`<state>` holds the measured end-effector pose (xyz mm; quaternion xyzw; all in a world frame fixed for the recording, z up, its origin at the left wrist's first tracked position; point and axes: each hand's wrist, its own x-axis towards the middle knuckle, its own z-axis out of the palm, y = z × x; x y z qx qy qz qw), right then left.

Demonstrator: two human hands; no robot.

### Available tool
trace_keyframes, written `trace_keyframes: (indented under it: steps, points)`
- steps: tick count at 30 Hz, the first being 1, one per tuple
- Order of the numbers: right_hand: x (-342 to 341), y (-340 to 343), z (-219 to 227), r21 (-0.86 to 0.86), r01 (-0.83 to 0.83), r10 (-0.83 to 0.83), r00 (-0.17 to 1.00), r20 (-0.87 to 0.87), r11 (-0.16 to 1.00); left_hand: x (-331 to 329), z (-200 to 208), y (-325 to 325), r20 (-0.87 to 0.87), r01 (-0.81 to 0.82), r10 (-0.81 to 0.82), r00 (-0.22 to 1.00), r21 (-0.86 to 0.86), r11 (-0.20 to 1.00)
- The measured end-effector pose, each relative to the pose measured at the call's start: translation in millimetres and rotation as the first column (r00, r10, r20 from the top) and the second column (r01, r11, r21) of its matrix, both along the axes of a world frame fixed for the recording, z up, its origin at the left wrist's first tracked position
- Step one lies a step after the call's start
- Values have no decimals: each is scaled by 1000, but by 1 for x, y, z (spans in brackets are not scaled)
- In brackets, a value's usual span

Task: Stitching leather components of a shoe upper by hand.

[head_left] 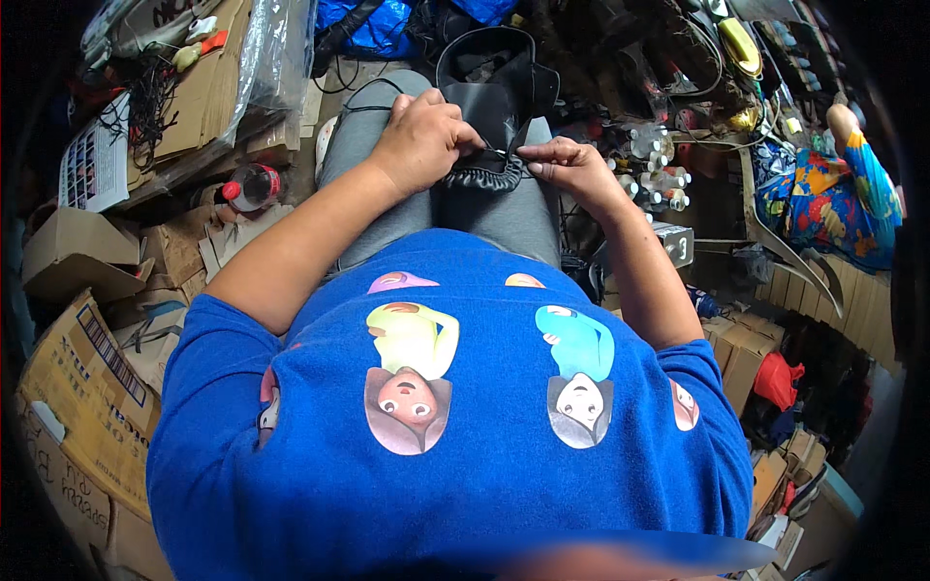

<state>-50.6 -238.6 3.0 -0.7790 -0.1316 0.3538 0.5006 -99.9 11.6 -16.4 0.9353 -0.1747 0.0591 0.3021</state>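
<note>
A black leather boot lies across my lap, its round opening away from me and a puckered, gathered edge towards me. My left hand is closed over the boot's left side. A thin, needle-like tool shows at its fingertips and points at the boot's right edge. There my right hand pinches the boot's edge between thumb and forefinger; any thread in that pinch is too fine to make out. A loose black cord loops over my left knee beside my left hand.
Cardboard and a red-capped bottle lie on the left. Several small clear bottles stand right of my lap, near a curved metal strip. Someone else's patterned sleeve shows at the far right. Blue plastic lies ahead.
</note>
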Motion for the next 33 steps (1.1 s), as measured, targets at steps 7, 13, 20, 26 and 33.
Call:
trace_keyframes:
  steps: [7, 13, 20, 26, 33]
  points:
    - [-3, 1, 1, 63, 41, -39, 998, -40, 997, 1, 1, 1, -30, 36, -38, 999, -77, 996]
    - [3, -3, 1, 13, -22, 22, 1000, -22, 1000, 4, 5, 6, -86, 92, -97, 992, -58, 994]
    - [5, -4, 0, -24, -50, 50, 998, 26, 998, 5, 4, 7, -110, 106, -110, 988, -44, 993]
    - [-2, 4, 3, 73, 42, -35, 995, -89, 996, 3, 5, -3, -146, 42, -58, 988, -110, 993]
    - [-6, 14, 8, 112, 104, -92, 990, -110, 988, 5, 13, -21, -347, -87, 32, 937, -143, 986]
